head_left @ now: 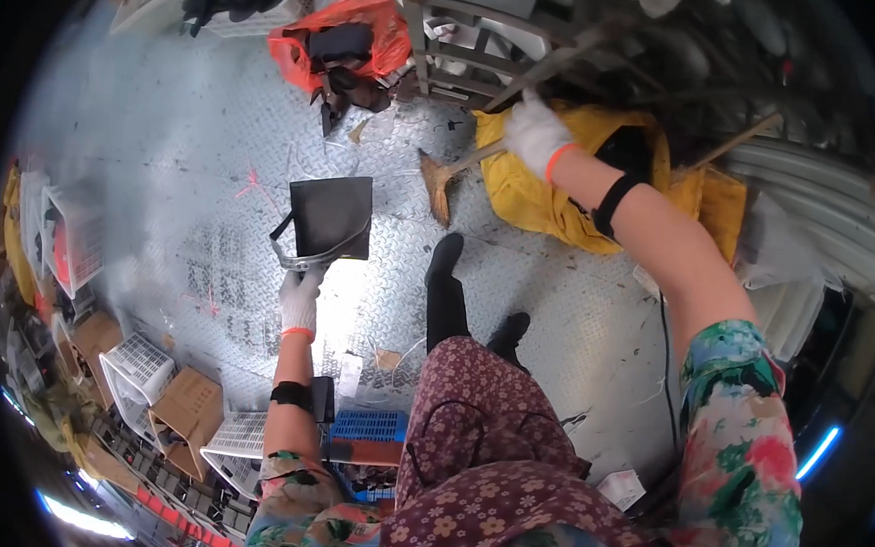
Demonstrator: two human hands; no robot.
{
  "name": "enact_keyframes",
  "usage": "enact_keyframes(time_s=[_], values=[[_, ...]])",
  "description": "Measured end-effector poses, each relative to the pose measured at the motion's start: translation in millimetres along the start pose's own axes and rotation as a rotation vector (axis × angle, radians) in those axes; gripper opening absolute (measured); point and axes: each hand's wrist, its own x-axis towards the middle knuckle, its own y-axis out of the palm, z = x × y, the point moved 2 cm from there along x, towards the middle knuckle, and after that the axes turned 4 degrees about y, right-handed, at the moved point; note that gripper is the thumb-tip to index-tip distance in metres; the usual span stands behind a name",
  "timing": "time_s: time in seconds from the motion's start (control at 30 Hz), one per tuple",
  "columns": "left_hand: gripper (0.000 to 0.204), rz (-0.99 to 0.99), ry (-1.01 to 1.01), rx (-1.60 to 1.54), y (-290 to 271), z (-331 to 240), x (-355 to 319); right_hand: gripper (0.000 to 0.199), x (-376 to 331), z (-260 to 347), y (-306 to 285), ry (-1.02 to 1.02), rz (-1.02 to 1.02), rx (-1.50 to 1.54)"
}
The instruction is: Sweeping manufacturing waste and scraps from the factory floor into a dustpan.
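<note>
My left hand (301, 301), in a pale work glove with an orange cuff, is closed on the near end of a dark, square dustpan (331, 212). A thin strap or handle loops off the dustpan's left side. My right hand (536, 135), gloved the same way, is closed round the wooden handle of a broom. Fanned out and worn, the brown broom head (436, 189) points down at the floor, right of the dustpan and apart from it. Beside and beneath my right hand lies a yellow bag (522, 200), crumpled, with a dark opening.
Metal tread plate forms the floor (194, 158), with pink string and scraps on it. An orange-red plastic bag (387, 35) of dark items lies ahead by a metal rack (461, 59). Cartons (189, 409) and white crates (141, 366) line the left. A dark cable (668, 358) runs at right.
</note>
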Motion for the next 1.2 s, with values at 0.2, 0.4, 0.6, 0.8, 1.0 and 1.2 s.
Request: enact_keyframes(time_s=[0.2,0.4,0.6,0.8,1.0,1.2], values=[[0.055,0.105,-0.01,0.173,46,-22,27,0.022,-45,13,-2,0.123,-0.212,0.452],[0.053,0.249,0.192,0.257,129,-38,88,0.029,-149,111,86,0.093,0.274,0.752],[0.058,0.382,0.28,0.351,213,-46,159,0.045,-306,196,164,0.434,0.466,1.153],[0.045,0.374,0.088,0.128,213,-33,222,0.048,-383,264,194,0.724,0.705,1.472],[0.019,0.359,-0.093,-0.251,264,-42,161,0.051,-420,318,209,0.879,0.767,1.786],[0.024,0.243,-0.11,-0.144,233,-15,159,0.051,-407,296,205,0.976,0.541,1.941]])
